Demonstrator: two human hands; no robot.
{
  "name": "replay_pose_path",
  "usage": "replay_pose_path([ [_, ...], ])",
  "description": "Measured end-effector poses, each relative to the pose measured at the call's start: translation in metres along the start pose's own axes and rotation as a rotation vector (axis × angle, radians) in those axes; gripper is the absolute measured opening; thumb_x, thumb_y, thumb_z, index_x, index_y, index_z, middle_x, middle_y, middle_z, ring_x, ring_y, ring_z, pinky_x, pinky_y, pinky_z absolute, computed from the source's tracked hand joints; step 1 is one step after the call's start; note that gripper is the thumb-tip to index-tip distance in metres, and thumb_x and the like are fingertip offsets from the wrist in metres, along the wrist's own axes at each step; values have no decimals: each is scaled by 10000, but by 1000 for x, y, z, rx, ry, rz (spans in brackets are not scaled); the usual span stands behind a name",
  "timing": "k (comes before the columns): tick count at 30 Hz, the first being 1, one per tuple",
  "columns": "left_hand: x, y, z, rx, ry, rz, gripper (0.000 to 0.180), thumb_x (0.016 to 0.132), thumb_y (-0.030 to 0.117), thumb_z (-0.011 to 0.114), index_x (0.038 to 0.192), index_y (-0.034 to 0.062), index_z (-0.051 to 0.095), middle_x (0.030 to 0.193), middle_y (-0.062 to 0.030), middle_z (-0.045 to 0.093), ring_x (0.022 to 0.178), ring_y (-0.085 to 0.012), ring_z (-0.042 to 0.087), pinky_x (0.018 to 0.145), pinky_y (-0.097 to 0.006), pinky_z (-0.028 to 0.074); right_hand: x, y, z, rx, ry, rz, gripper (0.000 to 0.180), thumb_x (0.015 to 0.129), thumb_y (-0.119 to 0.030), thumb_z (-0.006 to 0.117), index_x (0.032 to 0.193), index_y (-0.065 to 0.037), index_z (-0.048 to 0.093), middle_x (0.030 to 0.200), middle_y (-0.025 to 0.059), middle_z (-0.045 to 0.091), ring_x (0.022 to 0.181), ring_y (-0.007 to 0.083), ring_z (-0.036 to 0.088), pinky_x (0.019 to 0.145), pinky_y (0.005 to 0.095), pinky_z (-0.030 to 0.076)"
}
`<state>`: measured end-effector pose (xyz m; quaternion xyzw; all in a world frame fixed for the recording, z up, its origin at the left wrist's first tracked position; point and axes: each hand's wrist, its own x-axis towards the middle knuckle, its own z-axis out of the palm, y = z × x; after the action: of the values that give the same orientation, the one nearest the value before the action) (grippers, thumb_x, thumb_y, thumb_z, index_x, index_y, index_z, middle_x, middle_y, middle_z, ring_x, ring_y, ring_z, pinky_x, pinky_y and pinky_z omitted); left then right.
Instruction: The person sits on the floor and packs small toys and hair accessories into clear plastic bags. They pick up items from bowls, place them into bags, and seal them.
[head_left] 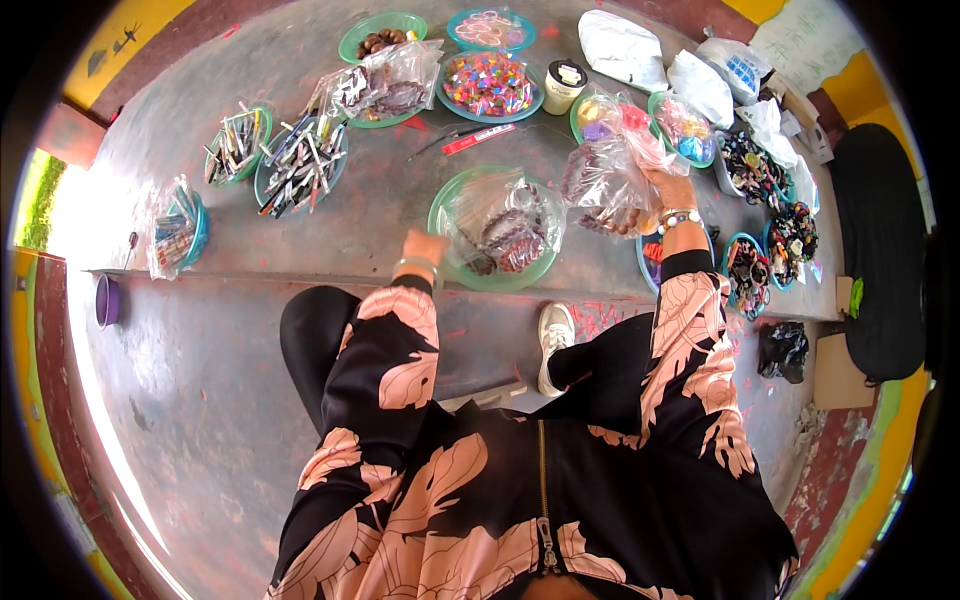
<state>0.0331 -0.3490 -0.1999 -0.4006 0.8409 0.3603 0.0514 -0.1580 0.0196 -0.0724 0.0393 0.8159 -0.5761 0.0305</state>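
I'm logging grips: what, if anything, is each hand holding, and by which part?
The right hand holds a clear bag by its right side. Whether the left hand, by the green basket, grips anything is unclear.

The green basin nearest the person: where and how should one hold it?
The green basin is probably best gripped by its rim, left and near right, one hand from each side: it is round, and a clear plastic bag covers its middle. The left hand is near its left.
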Motion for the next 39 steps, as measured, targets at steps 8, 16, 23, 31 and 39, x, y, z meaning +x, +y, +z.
replay_pose_path([
  [8, 28, -52, 9, 662, -265, 727, 147, 684, 112, 647, 820, 58, 657, 877, -126, 648, 879, -269, 613, 722, -358, 499, 34, 77, -6, 375, 82, 367, 363, 701, -290, 704, 933, -16, 653, 917, 97, 645, 803, 195, 594, 673, 340, 461],
  [16, 36, -167, -61, 270, -7, 0, 185, 746, 202, 554, 795, 64, 668, 868, -153, 644, 813, -321, 609, 735, -391, 476, -5, 76, 142, 821, -127, 675, 360, 773, -300, 653, 1059, -100, 565, 909, 96, 625, 727, 270, 597, 599, 460, 469],
  [23, 50, -111, -40, -239, 48, -175, 249, 723, 149, 498, 875, -6, 621, 904, -234, 612, 869, -407, 564, 774, -416, 440, 63, 223, 93, -27, 115, 726, 609, 682, -461, 673, 1130, -87, 498, 1057, 100, 579, 934, 281, 555, 819, 400, 428],
  [31, 55, -134, -34, 30, 427, -17, 320, 750, 85, 463, 1043, -10, 551, 1052, -248, 562, 1036, -371, 515, 874, -385, 405, -38, -3, 110, -678, 483, 47, 828, 619, -402, 705, 1285, -43, 365, 1262, 175, 458, 1165, 307, 437, 982, 357, 331],
  [39, 11, -16, -117, -934, 251, 144, 319, 750, 76, 564, 1065, 29, 557, 974, -106, 588, 906, -217, 551, 802, -330, 422, -48, -41, 153, -509, -197, -237, 727, 664, -412, 662, 1234, -20, 438, 1247, 181, 472, 1166, 311, 435, 978, 363, 345],
])
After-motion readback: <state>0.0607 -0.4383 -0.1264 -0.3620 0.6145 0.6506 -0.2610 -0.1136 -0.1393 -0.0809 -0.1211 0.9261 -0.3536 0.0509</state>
